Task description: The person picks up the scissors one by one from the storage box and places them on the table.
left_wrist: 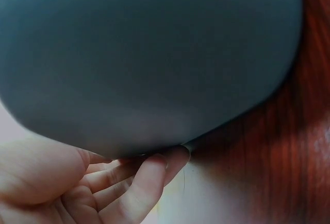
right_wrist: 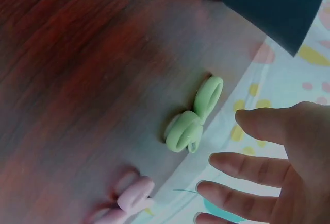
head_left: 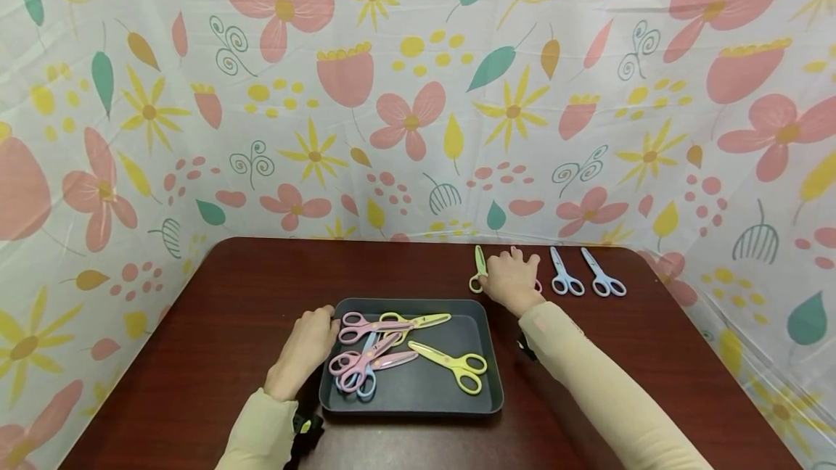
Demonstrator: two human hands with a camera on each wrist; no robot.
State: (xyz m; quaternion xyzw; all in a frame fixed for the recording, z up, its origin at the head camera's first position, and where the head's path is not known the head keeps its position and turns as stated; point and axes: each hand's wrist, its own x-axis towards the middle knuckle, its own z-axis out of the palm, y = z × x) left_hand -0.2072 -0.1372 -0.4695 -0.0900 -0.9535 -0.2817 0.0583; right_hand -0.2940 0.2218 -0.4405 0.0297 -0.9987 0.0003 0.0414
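My left hand [head_left: 315, 336] holds the left rim of a dark grey tray [head_left: 431, 405], its bent fingers against the outer wall [left_wrist: 154, 80] in the left wrist view. Several scissors lie in the tray: pink scissors [head_left: 359, 368], yellow scissors [head_left: 453, 363] and a partly covered blue pair [head_left: 367, 385]. At the table's far edge my right hand [head_left: 512, 280] hovers with spread fingers over another pair of pink scissors [head_left: 538, 286], mostly hidden in the head view. Green scissors [head_left: 480, 267] lie just left of that hand; the right wrist view shows their green handles [right_wrist: 193, 121].
Two pairs of blue scissors, one nearer [head_left: 564, 274] and one farther right [head_left: 602, 274], lie along the far edge of the brown table [head_left: 261, 274]. A flower-printed cloth [head_left: 418, 165] hangs behind and at both sides.
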